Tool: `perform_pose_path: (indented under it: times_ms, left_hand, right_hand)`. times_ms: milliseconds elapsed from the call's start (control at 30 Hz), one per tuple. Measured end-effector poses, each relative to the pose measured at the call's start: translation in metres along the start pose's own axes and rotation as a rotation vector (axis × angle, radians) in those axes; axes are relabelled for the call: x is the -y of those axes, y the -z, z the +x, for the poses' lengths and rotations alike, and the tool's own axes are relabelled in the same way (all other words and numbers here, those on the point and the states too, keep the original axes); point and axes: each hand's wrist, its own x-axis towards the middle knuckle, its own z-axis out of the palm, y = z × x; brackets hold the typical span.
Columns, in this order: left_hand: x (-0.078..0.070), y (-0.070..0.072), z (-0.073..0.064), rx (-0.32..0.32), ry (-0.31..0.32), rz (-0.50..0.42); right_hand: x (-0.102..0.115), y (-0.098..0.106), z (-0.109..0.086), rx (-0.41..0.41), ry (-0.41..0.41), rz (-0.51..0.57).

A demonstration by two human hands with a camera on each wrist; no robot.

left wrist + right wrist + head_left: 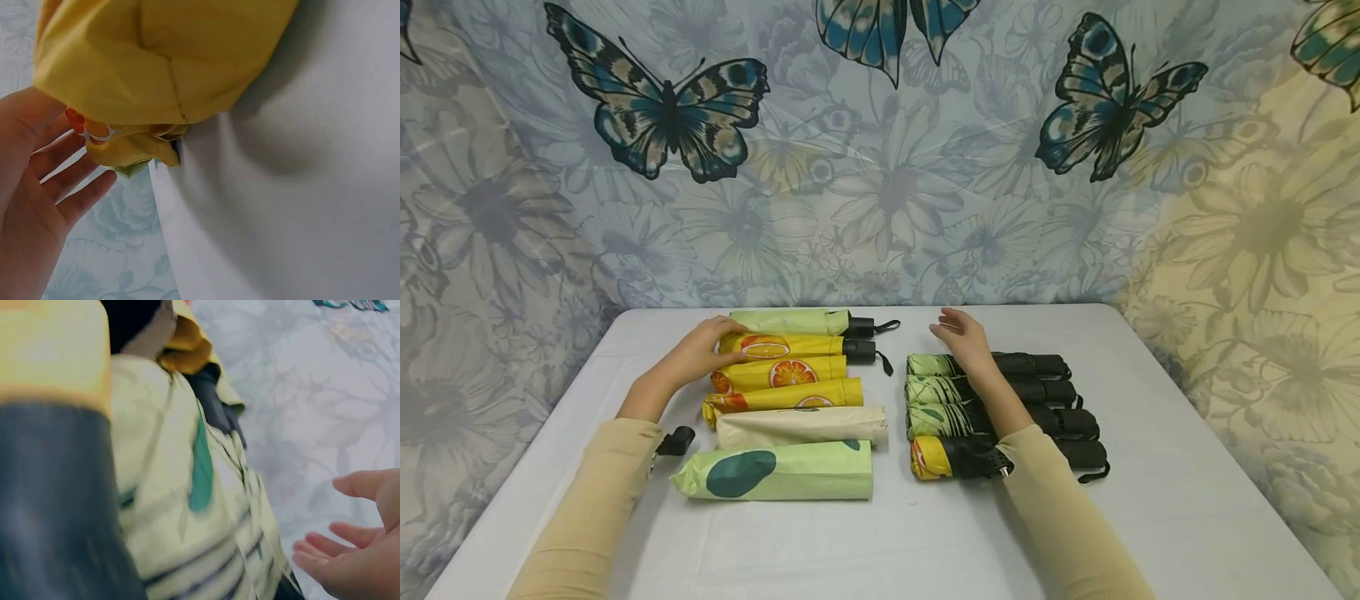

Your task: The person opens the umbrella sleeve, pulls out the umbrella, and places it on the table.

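Folded umbrellas lie in two rows on the white table. In the head view my left hand (700, 346) is at the left end of a yellow orange-print umbrella (808, 346), its fingers extended along the sleeve ends. Behind that one lies a pale green umbrella (790, 322) with a black handle. From the left wrist, my spread fingers reach beside bunched yellow fabric (144, 62). My right hand (962, 333) hovers empty, fingers relaxed, at the back of the right row, near a green-and-black umbrella (1030, 365). The right wrist view shows that hand (356, 544) apart from the umbrellas.
Nearer in the left row are two more yellow umbrellas, a cream one (797, 427) and a light green one (820, 471) with dark leaf shapes. A yellow-and-black umbrella (932, 458) lies at the right row's front. A butterfly-print cloth (880, 208) hangs behind the table (895, 550).
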Motion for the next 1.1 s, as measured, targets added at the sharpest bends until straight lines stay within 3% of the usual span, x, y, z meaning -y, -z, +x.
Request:
perform_pose_path:
  times_ms: [367,567,833,1100]
  left_hand:
    - [0.004,-0.004,0.003,-0.012,-0.011,-0.008]
    - [0.005,-0.006,0.004,-0.034,0.002,-0.030]
    - [0.005,-0.007,0.004,-0.041,0.019,-0.037]
    - [0.004,-0.007,0.004,-0.005,0.049,-0.064]
  right_hand:
    - [0.014,-0.044,0.002,0.125,-0.068,0.064]
    - [0.019,-0.062,0.001,0.192,-0.078,0.046]
    - [0.015,-0.081,0.003,0.204,-0.080,-0.057]
    - [0.018,-0.090,0.002,0.211,-0.121,-0.078]
